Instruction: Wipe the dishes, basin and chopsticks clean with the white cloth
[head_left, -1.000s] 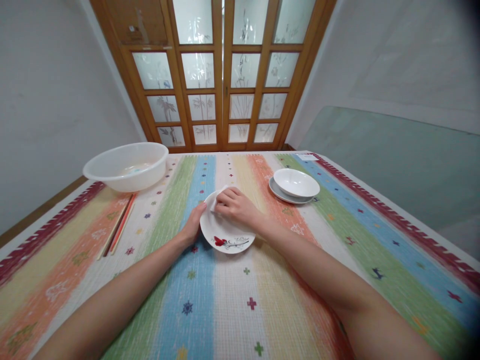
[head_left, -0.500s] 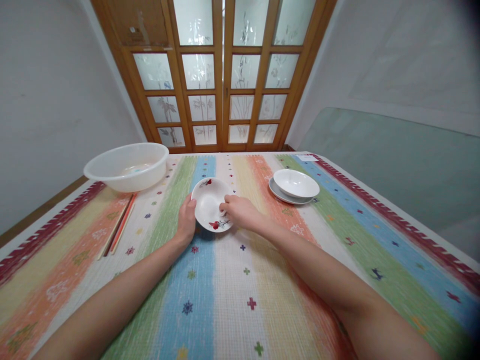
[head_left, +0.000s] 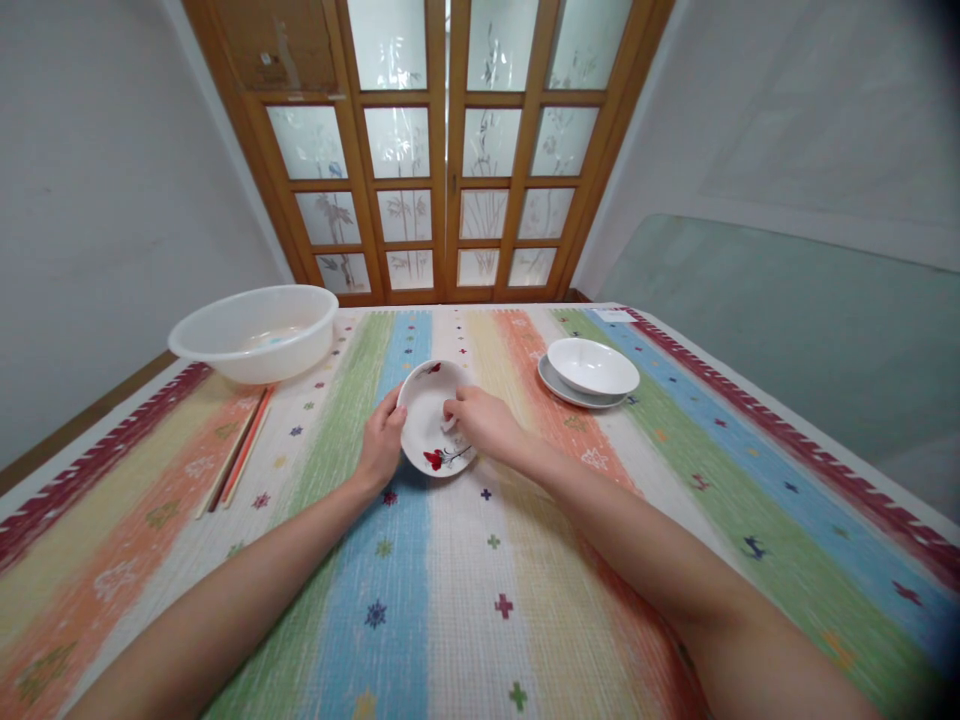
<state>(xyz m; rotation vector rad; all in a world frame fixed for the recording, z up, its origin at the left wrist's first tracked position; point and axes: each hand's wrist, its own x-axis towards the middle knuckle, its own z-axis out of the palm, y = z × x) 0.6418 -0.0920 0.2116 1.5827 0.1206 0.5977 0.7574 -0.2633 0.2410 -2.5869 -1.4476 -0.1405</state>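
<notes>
A white bowl (head_left: 424,424) with red flower prints is tilted toward me above the middle of the tablecloth. My left hand (head_left: 384,438) grips its left rim, thumb on the inner edge and fingers behind. Inside the bowl, at its right side, my right hand (head_left: 484,418) is closed with the fingers bunched against the inner surface. A bit of something whitish (head_left: 448,423) shows at those fingertips, too small and too covered to name.
To the right, a white bowl (head_left: 592,366) sits on a plate (head_left: 574,394). A large translucent basin (head_left: 255,350) stands at the back left, with several chopsticks (head_left: 238,450) lying in front of it. The striped tablecloth (head_left: 457,600) covers the table.
The bowl has shifted slightly right and toward me, tilting a little more, with my left hand moving along. My right hand stays inside it, its fingers slightly moved.
</notes>
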